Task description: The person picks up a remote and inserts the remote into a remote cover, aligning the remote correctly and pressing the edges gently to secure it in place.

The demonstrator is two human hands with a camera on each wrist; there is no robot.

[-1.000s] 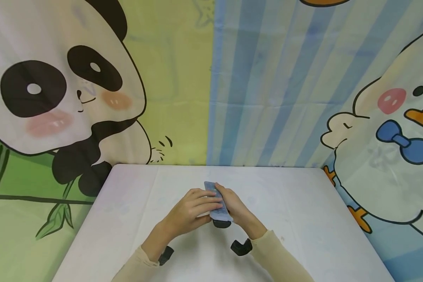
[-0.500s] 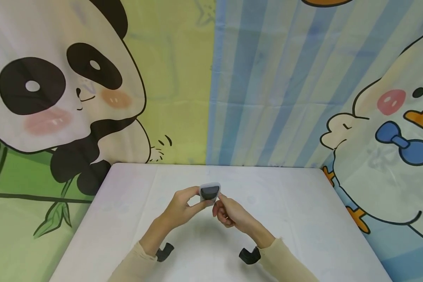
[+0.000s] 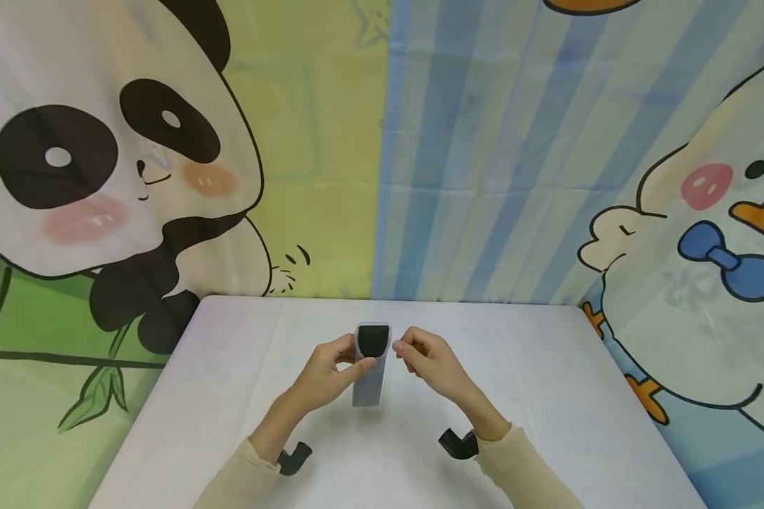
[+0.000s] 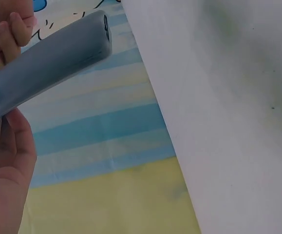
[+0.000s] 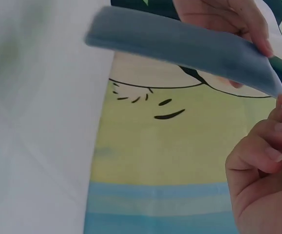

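A long, slim grey-blue case (image 3: pixel 369 385) with a glossy black panel at its top end stands above the table, tilted toward the camera. My left hand (image 3: pixel 327 373) grips it near that end, thumb in front and fingers behind. In the left wrist view the smooth back of the case (image 4: pixel 48 61) crosses the upper left corner. Just off its right edge is my right hand (image 3: pixel 429 362), fingers curled inward and nothing visible in them. The right wrist view shows the curled fingers (image 5: pixel 265 151) close by the end of the case (image 5: pixel 189 46); contact there is unclear.
A white table (image 3: pixel 516 375) lies under both hands. Behind it hangs a printed cloth with a panda (image 3: pixel 216 254) and a white duck (image 3: pixel 687 318). Black curved pieces (image 3: pixel 458 444) stick out at both wrists beside the sleeves.
The case has been turned from its plain blue side to the black panel, and now stands more upright. My right hand has come off it and shifted right; the left keeps its grip.
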